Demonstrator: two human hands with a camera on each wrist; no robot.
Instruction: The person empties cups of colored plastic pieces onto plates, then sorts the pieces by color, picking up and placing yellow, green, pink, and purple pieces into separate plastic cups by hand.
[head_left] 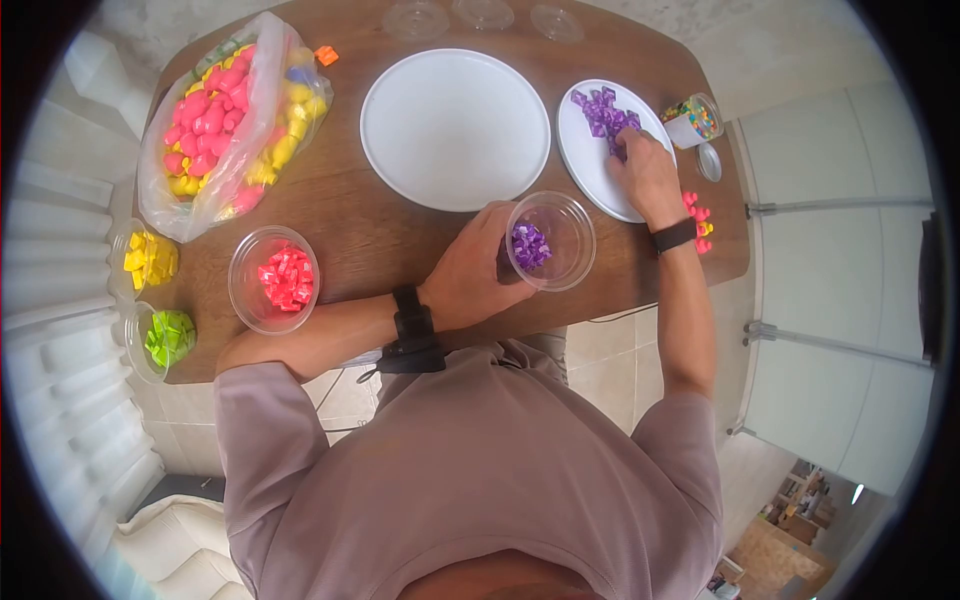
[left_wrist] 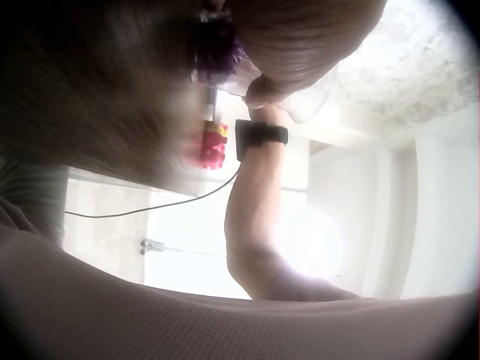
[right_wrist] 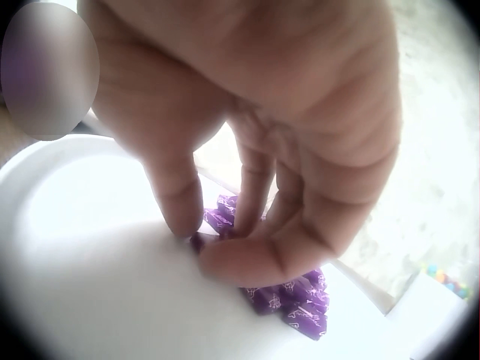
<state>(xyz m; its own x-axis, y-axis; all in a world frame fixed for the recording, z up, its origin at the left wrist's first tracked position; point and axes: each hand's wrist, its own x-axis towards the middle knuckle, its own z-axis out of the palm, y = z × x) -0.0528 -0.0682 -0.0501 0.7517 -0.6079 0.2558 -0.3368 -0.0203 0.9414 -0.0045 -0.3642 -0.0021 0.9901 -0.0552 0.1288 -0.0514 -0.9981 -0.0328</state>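
Observation:
My left hand (head_left: pixel 470 268) is curled round the side of a clear plastic cup (head_left: pixel 572 240) at the table's front edge. Purple wrapped candies (head_left: pixel 530 246) lie inside that cup. Over the small white plate (head_left: pixel 585 165) on the right, my right hand (head_left: pixel 645 175) reaches down with bent fingers. Thumb and index finger of the right hand (right_wrist: pixel 277 150) pinch a purple wrapped candy (right_wrist: pixel 198 242) in the right wrist view. More purple candies (right_wrist: pixel 304 304) are heaped on the plate just beyond the fingertips. The left wrist view shows the cup's candies (left_wrist: pixel 217 52) dark and blurred.
A large white plate (head_left: pixel 455 130) lies mid-table. Left are a bag of pink and yellow pieces (head_left: pixel 215 125) and cups of red (head_left: pixel 285 278), yellow (head_left: pixel 150 260) and green candies (head_left: pixel 170 338). A jar (head_left: pixel 693 122), its lid (head_left: pixel 708 162) and pink pieces (head_left: pixel 698 220) lie right.

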